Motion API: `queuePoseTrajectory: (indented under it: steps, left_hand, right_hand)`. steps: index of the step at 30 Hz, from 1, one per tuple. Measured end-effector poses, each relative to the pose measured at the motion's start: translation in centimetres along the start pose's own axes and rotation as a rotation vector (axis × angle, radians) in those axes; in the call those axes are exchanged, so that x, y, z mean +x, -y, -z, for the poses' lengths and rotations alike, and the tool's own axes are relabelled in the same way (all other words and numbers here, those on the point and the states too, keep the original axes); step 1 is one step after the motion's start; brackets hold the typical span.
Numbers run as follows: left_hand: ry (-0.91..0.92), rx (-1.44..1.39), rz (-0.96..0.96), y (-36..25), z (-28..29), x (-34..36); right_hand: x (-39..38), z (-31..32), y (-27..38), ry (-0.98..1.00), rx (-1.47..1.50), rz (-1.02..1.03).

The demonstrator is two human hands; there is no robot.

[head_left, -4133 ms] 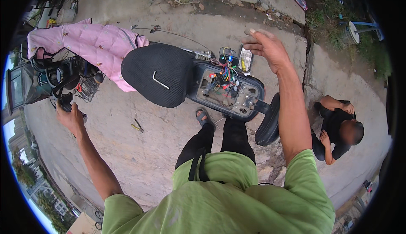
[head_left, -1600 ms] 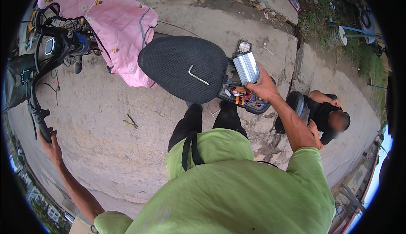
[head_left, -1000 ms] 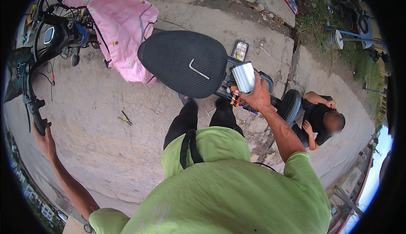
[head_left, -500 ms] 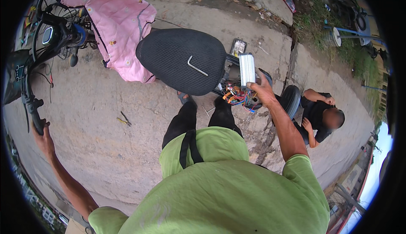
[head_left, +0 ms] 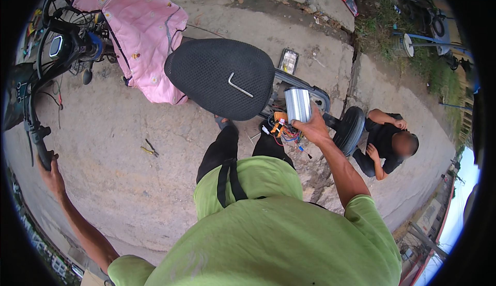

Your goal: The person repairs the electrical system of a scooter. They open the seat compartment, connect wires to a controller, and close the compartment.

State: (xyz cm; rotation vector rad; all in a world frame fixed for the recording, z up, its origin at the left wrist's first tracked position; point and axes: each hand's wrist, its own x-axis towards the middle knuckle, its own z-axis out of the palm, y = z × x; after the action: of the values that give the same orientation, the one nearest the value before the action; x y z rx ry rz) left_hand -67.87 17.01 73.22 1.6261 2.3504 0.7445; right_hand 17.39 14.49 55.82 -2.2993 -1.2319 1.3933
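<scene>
My left hand is wrapped round the handlebar grip of an electric scooter at the far left. In my right hand is a silver ribbed metal controller box, gripped by its near right end. A bundle of coloured wires with connectors hangs beside the box, just behind the seat. The box is above the rear frame and hides part of it. On the black mesh-covered seat lies an L-shaped hex key.
A pink quilted cover drapes the scooter's front. Pliers lie on the concrete at left; a small open case sits beyond the rear frame. Behind the rear wheel a person in black sits low. Grass borders the far right.
My right hand has brought the controller box nearer to me and slightly left, uncovering more of the rear frame. My left hand stays on the handlebar grip.
</scene>
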Motion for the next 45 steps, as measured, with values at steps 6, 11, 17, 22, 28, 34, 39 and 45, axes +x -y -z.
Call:
queuePoseTrajectory:
  steps: [6, 11, 17, 22, 28, 34, 39, 45]
  left_hand:
    - [-0.009, 0.013, 0.011, 0.1, 0.2, 0.0]
    - [-0.008, 0.004, 0.024, 0.9, 0.3, 0.1]
    - [0.012, -0.078, 0.045, 1.0, 0.4, 0.2]
    - [0.003, -0.058, 0.067, -0.7, -0.1, -0.5]
    - [-0.016, -0.078, 0.087, -1.2, -0.5, -0.8]
    - [-0.011, -0.056, 0.071, -1.3, -0.6, -1.0]
    - [-0.001, -0.079, 0.071, -0.1, -0.2, -0.4]
    - [-0.012, -0.113, 0.087, 1.0, 0.4, -0.1]
  right_hand:
    - [1.7, -1.4, 0.3, -0.024, -0.463, -0.133]
    - [3.0, -2.0, 0.8, 0.036, -0.612, -0.134]
    - [3.1, -1.9, 3.4, 0.137, -0.730, -0.167]
    - [3.5, -1.7, 4.2, 0.183, -0.753, -0.224]
    - [5.4, -1.8, 3.7, 0.256, -0.843, -0.202]
    - [7.3, -2.4, 4.0, 0.287, -0.998, -0.115]
    - [8.1, -1.9, 2.6, 0.293, -1.000, -0.061]
    - [7.4, -1.6, 4.4, 0.340, -0.996, -0.083]
